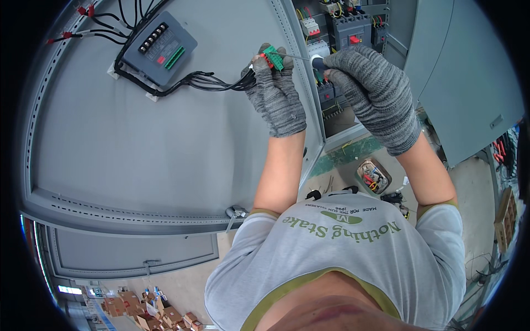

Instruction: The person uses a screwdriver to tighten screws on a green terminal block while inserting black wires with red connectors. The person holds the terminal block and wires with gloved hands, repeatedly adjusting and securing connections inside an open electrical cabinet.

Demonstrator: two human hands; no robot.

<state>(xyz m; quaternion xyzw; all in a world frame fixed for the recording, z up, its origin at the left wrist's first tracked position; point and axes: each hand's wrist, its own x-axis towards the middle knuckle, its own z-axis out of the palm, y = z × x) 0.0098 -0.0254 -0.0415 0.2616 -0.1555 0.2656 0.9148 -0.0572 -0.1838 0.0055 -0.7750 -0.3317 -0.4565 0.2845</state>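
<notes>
The grey cabinet door [138,138] carries a grey box [160,48] with a green strip and a row of black terminals. Black wires [193,81] run from the box across the door, and red-tipped wires [83,34] lie near its top left corner.

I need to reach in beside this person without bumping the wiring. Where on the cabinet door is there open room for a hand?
The grey door panel is bare below the black wire bundle and left of the left hand. It is crowded around the grey module, and at the green connector, where the right hand holds a screwdriver.
</notes>
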